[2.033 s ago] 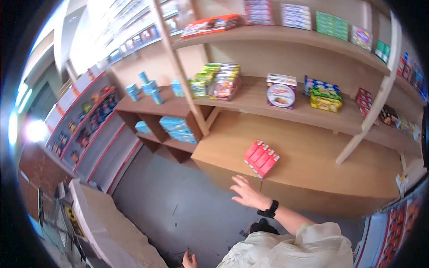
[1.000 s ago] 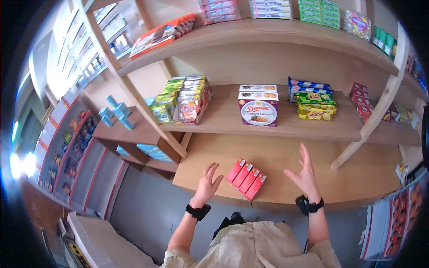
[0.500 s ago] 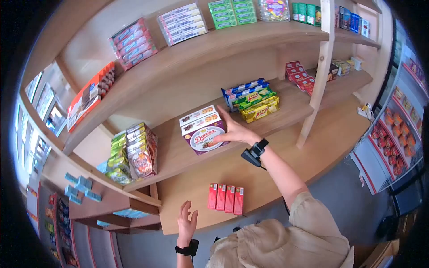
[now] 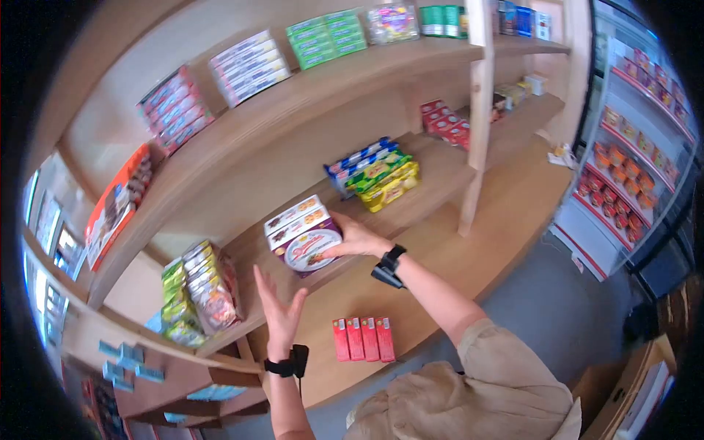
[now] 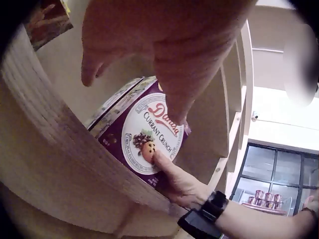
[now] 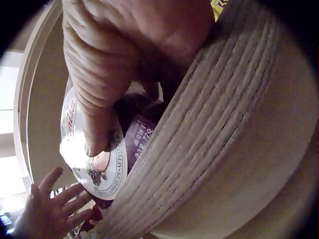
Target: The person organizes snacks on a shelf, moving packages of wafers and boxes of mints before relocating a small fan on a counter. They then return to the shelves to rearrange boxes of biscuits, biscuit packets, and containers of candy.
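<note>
On the middle shelf, two purple-and-white Danisa boxes (image 4: 314, 246) stand one behind the other. My right hand (image 4: 359, 239) grips their right side, the thumb lying across the round front label; in the right wrist view that thumb presses the label of the front box (image 6: 102, 172). My left hand (image 4: 281, 312), fingers spread and holding nothing, is raised just in front of the shelf, below and left of the boxes. The left wrist view has the label (image 5: 149, 134) facing out, with the left hand (image 5: 164, 45) over it.
Snack packs (image 4: 209, 290) stand left of the boxes, biscuit packs (image 4: 385, 183) right of them. Several red boxes (image 4: 363, 339) lie on the lower counter (image 4: 440, 286). A wooden post (image 4: 478, 132) rises at the right, and an upper shelf (image 4: 308, 84) runs overhead.
The left hand has risen from beside the counter toward the shelf edge near the boxes. The right hand keeps its hold on the boxes. The head view has turned to the right.
</note>
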A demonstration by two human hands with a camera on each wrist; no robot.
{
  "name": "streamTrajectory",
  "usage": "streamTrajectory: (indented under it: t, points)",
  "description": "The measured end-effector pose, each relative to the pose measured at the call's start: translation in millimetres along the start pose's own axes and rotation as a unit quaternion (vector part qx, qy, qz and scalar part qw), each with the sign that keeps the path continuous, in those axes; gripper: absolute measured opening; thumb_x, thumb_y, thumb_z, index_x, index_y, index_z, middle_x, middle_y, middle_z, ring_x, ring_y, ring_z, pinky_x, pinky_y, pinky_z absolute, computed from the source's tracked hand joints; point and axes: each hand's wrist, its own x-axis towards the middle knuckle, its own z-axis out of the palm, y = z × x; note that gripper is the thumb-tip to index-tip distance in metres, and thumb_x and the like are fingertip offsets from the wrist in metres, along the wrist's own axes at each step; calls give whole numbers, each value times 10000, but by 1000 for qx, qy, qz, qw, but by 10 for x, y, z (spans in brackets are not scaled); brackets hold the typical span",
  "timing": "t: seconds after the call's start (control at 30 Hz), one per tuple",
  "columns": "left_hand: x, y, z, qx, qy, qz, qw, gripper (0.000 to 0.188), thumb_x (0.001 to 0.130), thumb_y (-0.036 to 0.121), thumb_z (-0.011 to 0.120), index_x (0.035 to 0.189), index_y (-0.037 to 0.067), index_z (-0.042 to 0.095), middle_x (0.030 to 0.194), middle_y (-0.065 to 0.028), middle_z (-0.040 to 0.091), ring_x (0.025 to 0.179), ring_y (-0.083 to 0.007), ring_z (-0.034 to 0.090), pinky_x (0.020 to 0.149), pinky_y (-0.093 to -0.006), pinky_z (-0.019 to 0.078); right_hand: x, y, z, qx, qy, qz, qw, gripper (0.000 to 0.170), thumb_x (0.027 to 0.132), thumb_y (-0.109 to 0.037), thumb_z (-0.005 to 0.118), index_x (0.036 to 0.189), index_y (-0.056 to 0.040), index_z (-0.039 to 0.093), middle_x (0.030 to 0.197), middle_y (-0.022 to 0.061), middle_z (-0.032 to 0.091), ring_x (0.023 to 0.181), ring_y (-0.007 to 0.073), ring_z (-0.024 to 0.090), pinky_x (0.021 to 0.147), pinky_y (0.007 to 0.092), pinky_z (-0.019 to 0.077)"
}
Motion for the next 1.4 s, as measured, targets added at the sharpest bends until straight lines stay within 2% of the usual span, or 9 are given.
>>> streamTrajectory:
  t: [0.13, 0.23, 0.27, 0.33, 0.43, 0.6, 1.17, 1.27, 1.4]
  points:
    - [429, -235, 193, -146, -38, -53, 987, 1014, 751, 94, 734, 1469, 48, 20, 1491, -197, 169, 1352, -314, 257, 1093, -465, 260, -78, -99, 19, -15, 30, -26, 999, 805, 586, -280, 859, 1253, -36, 478, 1192, 127, 582, 1096, 234, 551, 970, 357, 430]
    - [661, -876, 302, -199, -59, 0, 978, 1017, 756, 98, 727, 1468, 40, 3, 1477, -213, 180, 1351, -318, 250, 1093, -476, 253, -46, -13, 42, -9, 32, -49, 998, 920, 529, -356, 873, 1272, -16, 449, 1244, 163, 545, 1147, 278, 522, 990, 357, 410]
    - [717, -1080, 312, -197, -64, 5, 978, 1009, 757, 106, 727, 1466, 30, 13, 1474, -217, 179, 1348, -321, 253, 1088, -477, 265, 211, 683, 130, -93, 88, -6, 992, 989, 484, -384, 883, 1283, -16, 432, 1262, 178, 528, 1162, 286, 511, 994, 355, 405]
    - [853, -1389, 395, -133, -34, 101, 985, 867, 804, 91, 681, 1447, 1, 105, 1452, -228, 239, 1302, -309, 333, 1073, -451, 305, 39, 211, 22, -96, 51, -18, 994, 1024, 454, -400, 874, 1274, 8, 416, 1264, 193, 525, 1172, 286, 506, 988, 348, 401]
    - [771, -234, 389, -133, -34, 112, 984, 796, 790, 165, 723, 1399, -30, 251, 1336, -239, 420, 1185, -310, 449, 1019, -405, 369, 39, 199, 41, -94, 54, -18, 994, 1005, 456, -396, 853, 1275, -4, 422, 1190, 201, 575, 1121, 297, 547, 945, 370, 427]
    - [700, 181, 355, -165, -102, -12, 981, 904, 754, 151, 756, 1413, -40, 168, 1393, -256, 326, 1226, -338, 401, 1042, -434, 345, 37, 194, 52, -66, 54, -23, 996, 1058, 421, -439, 884, 1253, 18, 418, 1187, 198, 574, 1125, 293, 542, 965, 360, 418]
    - [635, -162, 420, -186, -99, -43, 977, 855, 812, 116, 676, 1424, -53, 104, 1395, -297, 317, 1251, -348, 396, 1059, -444, 322, -21, 163, 139, -194, 94, -42, 976, 962, 404, -458, 865, 1190, -79, 462, 1086, 165, 613, 1023, 347, 577, 839, 416, 460]
    - [641, -918, 552, -154, -32, -61, 986, 634, 872, 145, 640, 1346, -79, 283, 1335, -248, 426, 1178, -279, 477, 1007, -400, 388, -122, -18, 186, -203, 118, -21, 972, 1044, 388, -524, 865, 1257, -96, 476, 1122, 149, 613, 1031, 332, 580, 866, 400, 463]
    - [605, -612, 456, -210, -73, -69, 973, 559, 849, 94, 656, 1317, -36, 379, 1272, -148, 513, 1101, -206, 524, 951, -343, 430, -202, -205, 213, -247, 137, -40, 958, 989, 538, -473, 830, 1315, -17, 421, 1286, 229, 488, 1161, 371, 486, 983, 416, 396]
